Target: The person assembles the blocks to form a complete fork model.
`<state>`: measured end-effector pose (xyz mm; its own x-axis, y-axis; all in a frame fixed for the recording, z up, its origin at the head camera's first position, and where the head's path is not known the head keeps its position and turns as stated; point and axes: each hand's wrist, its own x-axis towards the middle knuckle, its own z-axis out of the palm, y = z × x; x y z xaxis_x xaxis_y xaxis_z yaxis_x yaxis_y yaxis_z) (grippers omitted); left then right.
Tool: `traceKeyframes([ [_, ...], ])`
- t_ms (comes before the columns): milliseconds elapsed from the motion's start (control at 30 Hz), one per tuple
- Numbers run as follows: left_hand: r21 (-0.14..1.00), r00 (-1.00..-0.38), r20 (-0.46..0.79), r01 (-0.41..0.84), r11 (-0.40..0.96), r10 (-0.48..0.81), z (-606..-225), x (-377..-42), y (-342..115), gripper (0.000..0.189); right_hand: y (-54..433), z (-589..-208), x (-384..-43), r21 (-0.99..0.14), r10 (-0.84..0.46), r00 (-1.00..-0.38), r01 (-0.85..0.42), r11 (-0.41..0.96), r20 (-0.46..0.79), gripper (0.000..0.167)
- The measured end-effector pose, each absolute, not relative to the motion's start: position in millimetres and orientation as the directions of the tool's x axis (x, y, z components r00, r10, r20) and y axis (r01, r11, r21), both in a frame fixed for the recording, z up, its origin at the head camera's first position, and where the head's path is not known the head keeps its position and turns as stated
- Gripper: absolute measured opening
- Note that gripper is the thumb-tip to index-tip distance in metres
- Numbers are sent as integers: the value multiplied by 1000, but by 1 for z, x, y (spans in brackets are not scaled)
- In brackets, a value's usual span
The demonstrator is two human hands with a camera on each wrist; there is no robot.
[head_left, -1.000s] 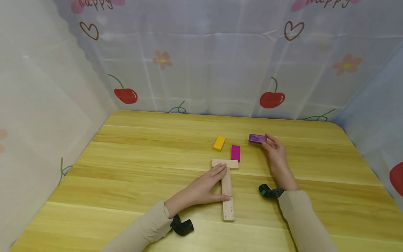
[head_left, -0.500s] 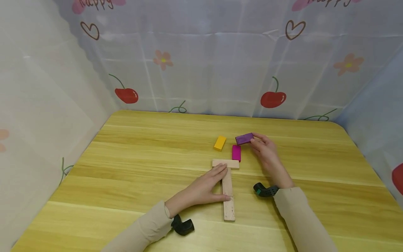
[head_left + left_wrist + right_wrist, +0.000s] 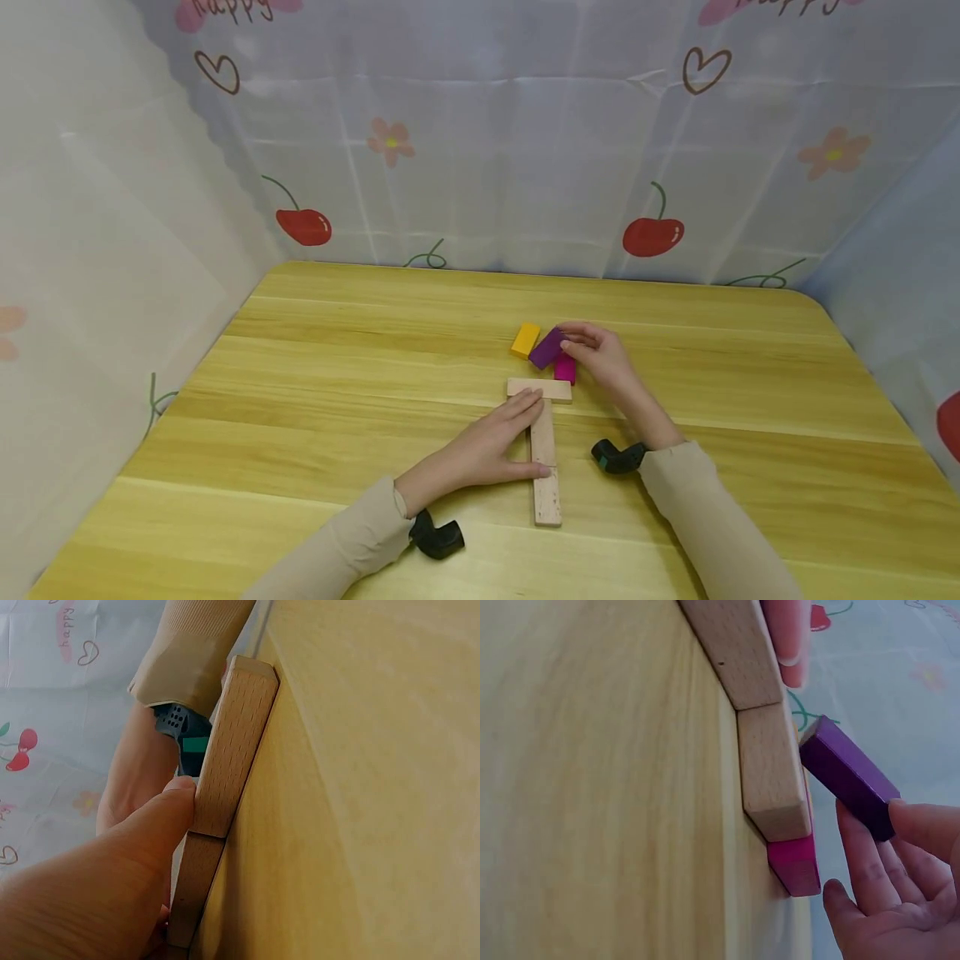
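My right hand pinches a purple block by one end, thumb against fingers. In the head view the purple block slants and overlaps part of a magenta block. The right wrist view shows the purple block raised off the table. My left hand rests with extended fingers over plain wooden blocks laid in a T. Its fingertips touch the crosswise block, and its thumb lies at the joint between the two lengthwise blocks, the nearer one fully showing. The magenta block stands against the crosswise block's far side.
A yellow block lies just left of the purple one. The wooden table runs back to a patterned curtain. Each wrist wears a black camera, the right one close over the table.
My right hand has carried the purple block leftward, from right of the magenta block to between it and the yellow one, turning it to a steeper slant. The left hand has stayed put.
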<state>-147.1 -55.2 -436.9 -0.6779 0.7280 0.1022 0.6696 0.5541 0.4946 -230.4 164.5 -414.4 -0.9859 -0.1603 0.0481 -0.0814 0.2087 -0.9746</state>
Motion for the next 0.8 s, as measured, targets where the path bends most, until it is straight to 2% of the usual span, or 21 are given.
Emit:
traceKeyframes([
  [167, 497, -680, 95, 665, 557, 727, -436, -147, -55, 91, 160, -417, -232, -959, -215, -973, -142, 246, 89, 28],
  [400, 501, -679, 92, 663, 556, 728, -435, -146, -55, 90, 158, -417, -233, -959, -233, -970, -136, 250, 77, 28],
  [800, 500, -682, 94, 662, 558, 725, -435, -147, -55, 90, 154, -415, -238, -896, -272, -959, -187, 402, 78, 27],
])
